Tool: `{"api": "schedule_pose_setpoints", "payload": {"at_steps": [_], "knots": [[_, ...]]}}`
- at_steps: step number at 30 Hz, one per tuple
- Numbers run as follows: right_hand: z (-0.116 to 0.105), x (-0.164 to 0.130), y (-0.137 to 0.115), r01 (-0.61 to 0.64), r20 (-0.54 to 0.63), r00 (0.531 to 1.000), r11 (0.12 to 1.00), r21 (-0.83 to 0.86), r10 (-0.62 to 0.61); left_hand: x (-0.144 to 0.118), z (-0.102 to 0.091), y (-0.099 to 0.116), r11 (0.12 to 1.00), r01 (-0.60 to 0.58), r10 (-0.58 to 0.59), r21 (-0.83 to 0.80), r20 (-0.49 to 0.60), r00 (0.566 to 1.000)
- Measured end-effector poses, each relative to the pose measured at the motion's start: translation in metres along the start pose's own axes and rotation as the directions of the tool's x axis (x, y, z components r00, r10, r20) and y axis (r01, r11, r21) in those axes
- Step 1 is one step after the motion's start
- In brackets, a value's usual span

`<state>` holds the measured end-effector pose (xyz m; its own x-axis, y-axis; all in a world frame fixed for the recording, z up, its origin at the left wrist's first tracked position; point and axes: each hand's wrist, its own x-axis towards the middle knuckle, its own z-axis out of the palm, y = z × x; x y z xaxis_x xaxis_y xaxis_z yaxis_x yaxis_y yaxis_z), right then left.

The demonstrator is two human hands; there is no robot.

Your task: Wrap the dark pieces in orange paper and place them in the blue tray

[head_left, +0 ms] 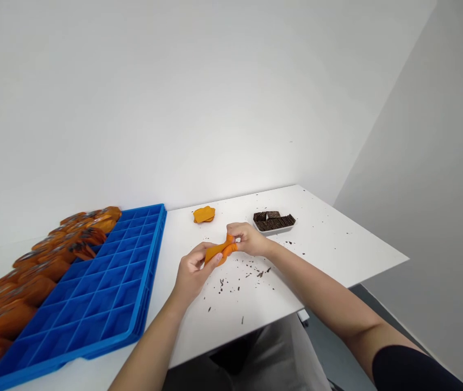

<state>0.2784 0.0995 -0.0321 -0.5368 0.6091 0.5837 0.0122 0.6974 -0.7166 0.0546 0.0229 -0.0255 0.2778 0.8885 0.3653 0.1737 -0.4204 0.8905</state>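
- A small soft orange pouch (220, 251) is held over the middle of the white table (337, 244).
- Its lower end is gripped by the left hand (191, 271).
- Its top is pinched by the right hand (248, 238).
- At 12 o'clock, a flat orange pile (204, 214) is seen.
- At 2 o'clock, a white tray of dark brown pieces (274, 221) is seen.
- At 9 o'clock, a blue plastic grid crate (101, 282) is seen.

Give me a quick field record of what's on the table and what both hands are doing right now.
left hand: holds lower end of small orange pouch
right hand: pinches pouch's upper end
table: white, dark crumbs scattered
blue gridded plastic tray: left side, near cells bare
filled orange pouches: rows along tray's far-left side
flat orange pouch stack: behind hands
white dish of dark brown pieces: right of stack
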Motion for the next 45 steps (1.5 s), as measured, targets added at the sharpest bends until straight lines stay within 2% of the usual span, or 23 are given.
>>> {"api": "schedule_pose_setpoints", "payload": {"at_steps": [5, 10, 12, 14, 16, 17, 18, 19, 21, 22, 23, 24, 25, 28, 30, 33, 36, 41, 45], "knots": [[-0.003, -0.002, 0.001, 0.031, 0.069, 0.997, 0.988, -0.154, -0.02, 0.005, -0.006, -0.008, 0.996, -0.013, 0.009, 0.089, 0.046, 0.999], [-0.007, -0.001, -0.006, -0.001, 0.107, 0.994, 0.967, -0.256, 0.029, 0.006, -0.009, -0.016, 0.99, -0.034, 0.03, 0.135, 0.031, 0.999], [-0.016, 0.002, -0.016, -0.037, 0.154, 0.984, 0.941, -0.336, 0.093, 0.005, -0.008, -0.02, 0.989, -0.051, 0.048, 0.136, 0.025, 0.999], [-0.034, 0.007, -0.029, -0.109, 0.188, 0.96, 0.896, -0.431, 0.208, 0.005, -0.007, -0.025, 0.988, -0.073, 0.071, 0.133, 0.024, 0.997], [-0.06, 0.014, -0.039, -0.217, 0.151, 0.922, 0.8, -0.559, 0.356, 0.005, -0.005, -0.028, 0.988, -0.088, 0.087, 0.127, 0.016, 0.996], [-0.075, 0.018, -0.043, -0.275, 0.087, 0.901, 0.713, -0.645, 0.426, 0.005, -0.004, -0.029, 0.988, -0.093, 0.093, 0.126, 0.009, 0.996], [-0.09, 0.023, -0.046, -0.349, 0.002, 0.86, 0.591, -0.727, 0.511, 0.006, -0.003, -0.029, 0.987, -0.097, 0.098, 0.128, -0.003, 0.995], [-0.105, 0.028, -0.047, -0.436, -0.103, 0.793, 0.441, -0.785, 0.601, 0.006, -0.003, -0.028, 0.986, -0.104, 0.108, 0.133, -0.02, 0.994], [-0.131, 0.036, -0.046, -0.566, -0.276, 0.574, 0.129, -0.814, 0.771, 0.008, -0.002, -0.026, 0.98, -0.131, 0.141, 0.147, -0.06, 0.988], [-0.142, 0.039, -0.045, -0.604, -0.345, 0.462, 0.005, -0.797, 0.817, 0.008, -0.002, -0.024, 0.977, -0.146, 0.159, 0.154, -0.074, 0.984], [-0.151, 0.04, -0.042, -0.632, -0.401, 0.377, -0.085, -0.77, 0.835, 0.008, -0.003, -0.022, 0.974, -0.158, 0.173, 0.161, -0.084, 0.981], [-0.159, 0.04, -0.04, -0.654, -0.432, 0.315, -0.137, -0.744, 0.845, 0.008, -0.003, -0.021, 0.972, -0.165, 0.182, 0.165, -0.089, 0.979], [-0.165, 0.039, -0.037, -0.673, -0.442, 0.272, -0.16, -0.722, 0.855, 0.008, -0.004, -0.02, 0.971, -0.167, 0.183, 0.168, -0.087, 0.979], [-0.179, 0.032, -0.029, -0.704, -0.384, 0.18, -0.153, -0.693, 0.906, 0.007, -0.003, -0.02, 0.976, -0.152, 0.162, 0.153, -0.057, 0.985], [-0.187, 0.026, -0.023, -0.717, -0.331, 0.141, -0.134, -0.684, 0.933, 0.006, -0.001, -0.022, 0.99, -0.099, 0.102, 0.1, -0.03, 0.994], [-0.198, 0.021, -0.014, -0.736, -0.28, 0.119, -0.105, -0.668, 0.953, 0.003, 0.003, -0.024, 0.999, 0.043, -0.044, 0.011, 0.034, 0.998], [-0.204, 0.019, -0.005, -0.751, -0.226, 0.113, -0.066, -0.657, 0.968, 0.001, 0.007, -0.022, 0.991, 0.133, -0.131, -0.016, 0.08, 0.988], [-0.203, 0.015, 0.007, -0.778, -0.215, 0.2, 0.022, -0.628, 0.956, -0.001, 0.01, -0.022, 0.985, 0.173, -0.173, -0.016, 0.02, 0.985], [-0.206, 0.014, 0.002, -0.781, -0.182, 0.265, 0.1, -0.617, 0.947, 0.0, 0.011, -0.025, 0.983, 0.184, -0.185, -0.026, -0.026, 0.982]]}}
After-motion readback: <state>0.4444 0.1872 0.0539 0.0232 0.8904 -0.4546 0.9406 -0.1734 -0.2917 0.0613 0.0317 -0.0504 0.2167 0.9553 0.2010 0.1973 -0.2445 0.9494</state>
